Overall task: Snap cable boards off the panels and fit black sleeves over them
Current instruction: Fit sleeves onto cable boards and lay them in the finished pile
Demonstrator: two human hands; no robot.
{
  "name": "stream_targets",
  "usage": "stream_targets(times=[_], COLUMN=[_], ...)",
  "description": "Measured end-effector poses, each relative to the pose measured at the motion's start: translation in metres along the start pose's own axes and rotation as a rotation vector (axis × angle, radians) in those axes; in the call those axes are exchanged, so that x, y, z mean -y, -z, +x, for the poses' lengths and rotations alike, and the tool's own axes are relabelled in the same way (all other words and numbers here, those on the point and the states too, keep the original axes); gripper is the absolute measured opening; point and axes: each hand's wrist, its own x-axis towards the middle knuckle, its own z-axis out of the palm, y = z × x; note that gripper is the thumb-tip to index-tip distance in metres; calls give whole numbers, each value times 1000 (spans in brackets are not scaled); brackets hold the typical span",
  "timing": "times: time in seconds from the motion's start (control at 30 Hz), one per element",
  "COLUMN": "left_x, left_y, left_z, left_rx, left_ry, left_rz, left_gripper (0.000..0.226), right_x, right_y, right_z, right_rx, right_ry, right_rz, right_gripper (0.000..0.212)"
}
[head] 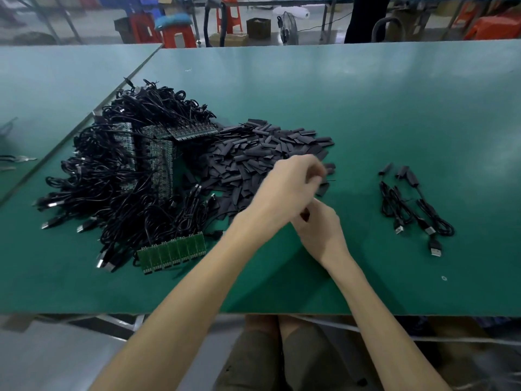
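Head view: both hands meet mid-frame over the green bench mat (394,108), early in the job.

The left hand (287,187) curls its blurred fingers at the edge of the heap of flat black sleeves (265,153); whether they pinch one cannot be told. The right hand (318,224) closes on a small dark piece, its axis hidden. Two finished sleeved cables (408,204) lie right of centre, long axes running top to bottom. The tangled pile of black cables (118,165) and a green panel strip of boards (172,252), lying left to right, remain.
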Motion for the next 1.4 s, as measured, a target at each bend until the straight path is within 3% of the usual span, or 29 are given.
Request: stream_targets(times=[0.13,0.3,0.4,0.47,0.53,0.77,0.9,1.4], left_x=[26,51,63,68,71,65,63,69], left_y=[46,90,113,117,114,69,40,15], left_z=[-38,-75,-84,-86,-85,-59,-49,-52], left_rx=[126,246,431,472,406,-26,-19,-45], left_ry=[146,352,404,410,398,232,201,262], left_rz=[385,673,772,711,637,146,74,101], left_gripper=[17,43,40,33,28,22,19,18], right_x=[-1,-1,-1,0,0,4,3,1], right_y=[-1,-2,-2,-2,-2,3,4,-2], right_z=[-4,-5,-5,-4,-5,-7,-5,-7], right_rx=[-20,-17,-12,-4,6,107,135,143], right_ry=[65,55,47,44,50,160,181,167], right_rz=[130,179,193,208,214,389,494,332], right_gripper=[10,8,7,7,7,8,13,8])
